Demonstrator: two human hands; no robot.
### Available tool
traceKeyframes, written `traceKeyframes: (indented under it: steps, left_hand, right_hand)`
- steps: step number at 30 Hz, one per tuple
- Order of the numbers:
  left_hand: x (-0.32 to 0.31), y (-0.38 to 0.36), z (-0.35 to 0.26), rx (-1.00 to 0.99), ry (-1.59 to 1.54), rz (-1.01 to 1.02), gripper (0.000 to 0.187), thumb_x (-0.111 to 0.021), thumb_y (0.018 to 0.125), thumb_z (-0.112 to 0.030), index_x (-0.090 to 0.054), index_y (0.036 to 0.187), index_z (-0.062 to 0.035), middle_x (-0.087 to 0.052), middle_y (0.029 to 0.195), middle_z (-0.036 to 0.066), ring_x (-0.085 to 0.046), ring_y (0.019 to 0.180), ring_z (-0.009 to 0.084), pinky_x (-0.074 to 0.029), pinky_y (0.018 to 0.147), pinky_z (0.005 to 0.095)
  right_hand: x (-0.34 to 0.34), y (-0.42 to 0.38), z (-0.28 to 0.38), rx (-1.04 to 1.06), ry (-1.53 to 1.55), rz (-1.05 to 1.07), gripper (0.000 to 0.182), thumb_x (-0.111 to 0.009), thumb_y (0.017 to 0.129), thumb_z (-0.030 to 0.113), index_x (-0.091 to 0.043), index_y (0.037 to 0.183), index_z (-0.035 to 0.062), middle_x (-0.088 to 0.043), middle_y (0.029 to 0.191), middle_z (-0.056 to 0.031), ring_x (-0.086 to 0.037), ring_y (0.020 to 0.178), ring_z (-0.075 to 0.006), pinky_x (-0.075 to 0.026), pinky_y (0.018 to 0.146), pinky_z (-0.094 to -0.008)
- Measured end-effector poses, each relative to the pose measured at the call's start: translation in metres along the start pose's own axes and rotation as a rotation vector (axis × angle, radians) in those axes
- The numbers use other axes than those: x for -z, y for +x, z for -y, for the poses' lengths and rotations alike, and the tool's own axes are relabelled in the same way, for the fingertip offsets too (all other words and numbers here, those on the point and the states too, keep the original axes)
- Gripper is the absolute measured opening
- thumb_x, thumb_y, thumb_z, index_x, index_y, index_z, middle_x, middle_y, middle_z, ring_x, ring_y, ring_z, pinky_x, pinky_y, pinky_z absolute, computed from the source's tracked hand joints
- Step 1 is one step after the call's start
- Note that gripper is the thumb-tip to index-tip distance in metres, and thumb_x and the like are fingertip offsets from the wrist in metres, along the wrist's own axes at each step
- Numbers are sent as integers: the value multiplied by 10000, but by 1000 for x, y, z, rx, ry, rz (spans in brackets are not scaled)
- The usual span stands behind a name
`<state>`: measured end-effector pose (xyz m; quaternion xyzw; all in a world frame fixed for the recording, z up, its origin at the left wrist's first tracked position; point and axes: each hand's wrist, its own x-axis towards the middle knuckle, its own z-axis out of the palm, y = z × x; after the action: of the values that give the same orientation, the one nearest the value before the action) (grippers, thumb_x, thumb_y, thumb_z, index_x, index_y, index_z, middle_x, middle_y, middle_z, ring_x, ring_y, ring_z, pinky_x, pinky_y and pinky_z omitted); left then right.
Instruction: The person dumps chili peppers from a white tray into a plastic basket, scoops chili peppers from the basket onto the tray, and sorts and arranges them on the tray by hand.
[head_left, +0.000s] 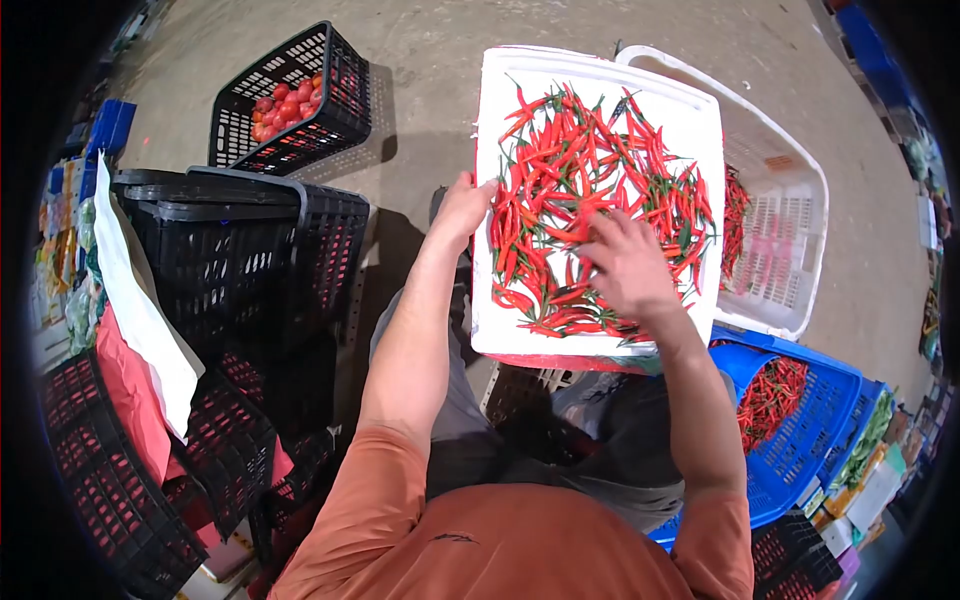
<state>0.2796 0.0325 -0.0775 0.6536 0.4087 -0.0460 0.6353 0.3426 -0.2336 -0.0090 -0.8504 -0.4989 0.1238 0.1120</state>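
A white foam tray [512,82] rests in front of me, with red chilies [572,160] with green stems spread over it. My left hand [468,206] grips the tray's left edge, its fingers partly hidden by the rim. Over the lower middle of the tray, my right hand [630,262] reaches down among the chilies with bent, spread fingers. Whether its fingertips pinch a chili is too unclear to tell.
A white basket [790,180] with chilies stands right of the tray, a blue basket [815,420] with more chilies below it. Upper left, a black crate [345,90] holds red round produce [290,108]. Stacked black crates [240,250] stand at the left.
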Motion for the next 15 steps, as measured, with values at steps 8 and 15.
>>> traceKeyframes:
  steps: [8,15]
  left_hand:
    - [1,4,6,-53,-60,25,434,-587,931,-217,-511,1254,63,-622,1207,192,-595,1108,252,-439,956,371]
    - [3,3,6,-40,-41,30,436,-585,936,-222,-508,1255,64,-615,1218,196,-594,1113,252,-438,957,374]
  right_hand:
    - [8,-13,-54,-238,110,-177,314,-652,766,141,-680,1070,67,-602,1124,-137,-563,1095,-328,-457,932,-445]
    - [15,-20,-64,-480,59,-146,349,-675,779,186,-654,1103,56,-617,1055,-182,-613,985,-371,-517,840,-469]
